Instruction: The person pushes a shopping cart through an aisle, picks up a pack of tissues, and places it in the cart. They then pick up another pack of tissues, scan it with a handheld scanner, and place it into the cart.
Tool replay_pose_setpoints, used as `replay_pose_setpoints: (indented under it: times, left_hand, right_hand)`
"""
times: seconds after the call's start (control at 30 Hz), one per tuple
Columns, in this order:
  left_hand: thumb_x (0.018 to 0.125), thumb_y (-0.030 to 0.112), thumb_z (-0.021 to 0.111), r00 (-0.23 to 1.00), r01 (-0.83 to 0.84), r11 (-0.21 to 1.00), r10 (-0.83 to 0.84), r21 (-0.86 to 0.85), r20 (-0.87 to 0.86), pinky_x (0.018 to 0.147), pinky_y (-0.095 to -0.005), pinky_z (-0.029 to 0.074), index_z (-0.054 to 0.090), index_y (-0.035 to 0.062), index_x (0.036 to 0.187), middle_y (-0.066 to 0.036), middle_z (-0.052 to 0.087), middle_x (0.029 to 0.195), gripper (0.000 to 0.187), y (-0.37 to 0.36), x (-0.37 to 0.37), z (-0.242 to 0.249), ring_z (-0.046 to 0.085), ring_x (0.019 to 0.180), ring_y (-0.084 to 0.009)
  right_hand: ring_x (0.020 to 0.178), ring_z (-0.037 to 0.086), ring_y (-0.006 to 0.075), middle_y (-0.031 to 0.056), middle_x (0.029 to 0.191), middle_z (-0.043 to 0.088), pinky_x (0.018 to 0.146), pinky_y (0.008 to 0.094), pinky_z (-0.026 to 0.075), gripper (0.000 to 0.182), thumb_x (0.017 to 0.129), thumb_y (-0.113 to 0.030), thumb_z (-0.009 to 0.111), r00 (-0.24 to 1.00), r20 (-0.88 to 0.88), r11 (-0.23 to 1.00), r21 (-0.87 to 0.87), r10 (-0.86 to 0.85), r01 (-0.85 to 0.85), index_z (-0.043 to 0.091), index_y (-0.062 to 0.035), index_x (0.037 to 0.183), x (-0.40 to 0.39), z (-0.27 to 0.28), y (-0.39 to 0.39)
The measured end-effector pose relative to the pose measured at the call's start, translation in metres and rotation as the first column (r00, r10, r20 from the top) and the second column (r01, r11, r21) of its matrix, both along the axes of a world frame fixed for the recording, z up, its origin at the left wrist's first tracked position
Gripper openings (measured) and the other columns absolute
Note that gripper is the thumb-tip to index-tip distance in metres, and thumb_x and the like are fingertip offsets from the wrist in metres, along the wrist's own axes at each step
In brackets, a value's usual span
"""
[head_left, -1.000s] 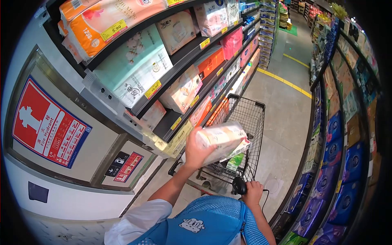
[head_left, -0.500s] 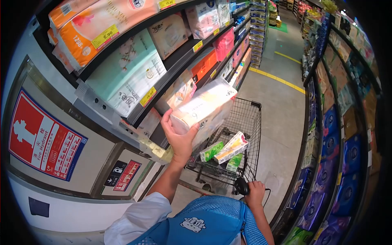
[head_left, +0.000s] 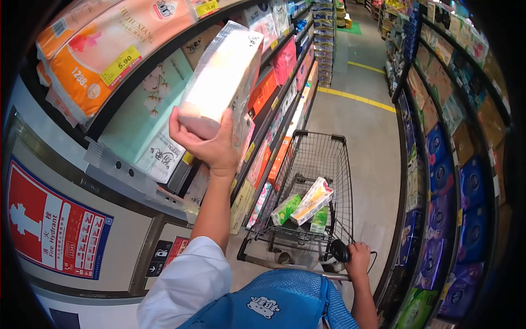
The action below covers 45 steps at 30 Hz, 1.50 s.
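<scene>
A white, plastic-wrapped tissue pack (head_left: 224, 71) is tilted up in front of the left shelf, with my left hand (head_left: 207, 143) wrapped round its lower end. My right hand (head_left: 359, 257) grips the cart handle (head_left: 334, 276) with closed fingers, beside a round black device (head_left: 339, 250). Inside the wire cart (head_left: 342, 181) lie a white and orange box (head_left: 313, 200) and green packs (head_left: 286, 209).
The left shelf holds an orange tissue pack (head_left: 82, 71) and a pale green pack (head_left: 150, 109). Below is a fire hydrant sign (head_left: 55, 225). The right shelf carries blue packs (head_left: 440, 172). A yellow floor line (head_left: 356, 98) crosses the aisle.
My left hand has lifted the tissue pack up and to the left, away from above the cart. My right hand and the cart handle appear slightly farther right.
</scene>
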<state>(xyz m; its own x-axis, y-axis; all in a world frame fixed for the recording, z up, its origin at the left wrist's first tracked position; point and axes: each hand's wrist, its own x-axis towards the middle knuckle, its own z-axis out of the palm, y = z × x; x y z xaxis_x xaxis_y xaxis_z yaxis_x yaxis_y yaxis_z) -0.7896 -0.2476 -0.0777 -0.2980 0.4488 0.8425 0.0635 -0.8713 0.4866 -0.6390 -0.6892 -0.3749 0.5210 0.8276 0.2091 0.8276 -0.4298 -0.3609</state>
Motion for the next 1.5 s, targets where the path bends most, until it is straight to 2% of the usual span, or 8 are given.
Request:
replay_pose_setpoints:
  times: [0.5, 0.63, 0.73, 0.77, 0.9, 1.13, 1.3, 1.5]
  left_hand:
    - [0.079, 0.000, 0.095, 0.995, -0.028, 0.998, 0.022, 0.061, 0.096, 0.119, -0.0437, 0.040, 0.032, 0.0057, 0.152, -0.022, 0.049, 0.147, 0.096, 0.096, 0.018, 0.018, 0.053, 0.136, -0.0301]
    - [0.073, 0.012, 0.100, 0.987, -0.057, 0.998, 0.053, 0.022, 0.149, 0.123, -0.0503, 0.037, 0.033, 0.0043, 0.152, -0.026, 0.048, 0.147, 0.103, 0.118, 0.042, 0.021, 0.051, 0.139, -0.0401]
    - [0.074, 0.013, 0.099, 0.961, -0.261, 0.965, 0.263, -0.032, 0.089, 0.117, -0.0467, 0.041, 0.035, 0.0036, 0.148, -0.022, 0.050, 0.142, 0.098, 0.129, 0.063, 0.027, 0.054, 0.132, -0.0343]
    - [0.071, 0.024, 0.101, 0.935, -0.344, 0.939, 0.344, -0.019, 0.082, 0.114, -0.0500, 0.043, 0.038, 0.0015, 0.146, -0.023, 0.052, 0.139, 0.100, 0.139, 0.071, 0.027, 0.055, 0.129, -0.0389]
    - [0.069, 0.036, 0.101, 0.880, -0.472, 0.879, 0.474, -0.069, 0.014, 0.109, -0.0544, 0.046, 0.042, 0.0003, 0.145, -0.025, 0.056, 0.137, 0.103, 0.159, 0.099, 0.037, 0.057, 0.127, -0.0444]
    - [0.069, 0.042, 0.098, 0.846, -0.531, 0.810, 0.522, -0.250, -0.104, 0.106, -0.0566, 0.045, 0.040, 0.0047, 0.148, -0.027, 0.058, 0.134, 0.105, 0.194, 0.120, 0.052, 0.056, 0.124, -0.0477]
    - [0.070, 0.050, 0.097, 0.697, -0.662, 0.748, 0.594, -0.042, -0.401, 0.113, -0.0570, 0.043, 0.031, -0.0034, 0.155, -0.030, 0.053, 0.135, 0.121, 0.203, 0.108, 0.034, 0.054, 0.126, -0.0490]
    - [0.076, 0.050, 0.093, 0.755, -0.553, 0.813, 0.398, -0.180, -0.522, 0.112, -0.0546, 0.044, 0.029, -0.0060, 0.156, -0.032, 0.051, 0.136, 0.117, 0.206, 0.084, 0.022, 0.051, 0.129, -0.0493]
  right_hand:
    - [0.094, 0.062, 0.0330, 0.0083, 0.091, 0.065, 0.087, 0.0474, 0.045, 0.024, 0.069, -0.006, 0.077, 1.000, 0.007, 0.997, 0.078, -0.010, 0.010, 0.074, -0.0108, 0.092, 0.010, -0.004, 0.026]
    - [0.095, 0.062, 0.0326, 0.0077, 0.091, 0.065, 0.088, 0.0467, 0.044, 0.022, 0.070, -0.006, 0.077, 1.000, -0.009, 0.997, 0.082, -0.011, 0.011, 0.075, -0.0114, 0.091, 0.012, -0.004, 0.031]
    - [0.094, 0.062, 0.0325, 0.0075, 0.090, 0.065, 0.088, 0.0467, 0.044, 0.021, 0.071, -0.006, 0.077, 0.999, -0.030, 0.996, 0.083, -0.022, 0.025, 0.075, -0.0117, 0.091, 0.013, -0.001, 0.032]
    - [0.094, 0.062, 0.0325, 0.0075, 0.090, 0.065, 0.088, 0.0467, 0.044, 0.021, 0.071, -0.006, 0.077, 0.999, -0.037, 0.996, 0.084, -0.026, 0.029, 0.075, -0.0118, 0.091, 0.012, 0.001, 0.032]
    - [0.093, 0.062, 0.0331, 0.0080, 0.089, 0.065, 0.087, 0.0469, 0.044, 0.019, 0.072, -0.007, 0.078, 0.999, -0.041, 0.991, 0.124, -0.036, 0.041, 0.074, -0.0112, 0.091, 0.011, 0.001, 0.033]
    - [0.093, 0.062, 0.0335, 0.0085, 0.089, 0.065, 0.088, 0.0474, 0.044, 0.017, 0.073, -0.008, 0.077, 0.997, -0.043, 0.990, 0.129, -0.058, 0.064, 0.073, -0.0103, 0.089, 0.013, -0.001, 0.029]
    - [0.094, 0.062, 0.0337, 0.0088, 0.090, 0.065, 0.089, 0.0479, 0.043, 0.019, 0.071, -0.006, 0.078, 0.996, -0.054, 0.990, 0.123, -0.068, 0.075, 0.073, -0.0101, 0.089, 0.013, -0.004, 0.031]
    - [0.094, 0.061, 0.0343, 0.0095, 0.090, 0.066, 0.088, 0.0481, 0.043, 0.019, 0.071, -0.004, 0.077, 0.996, -0.063, 0.992, 0.111, -0.059, 0.066, 0.072, -0.0089, 0.089, 0.012, -0.002, 0.034]
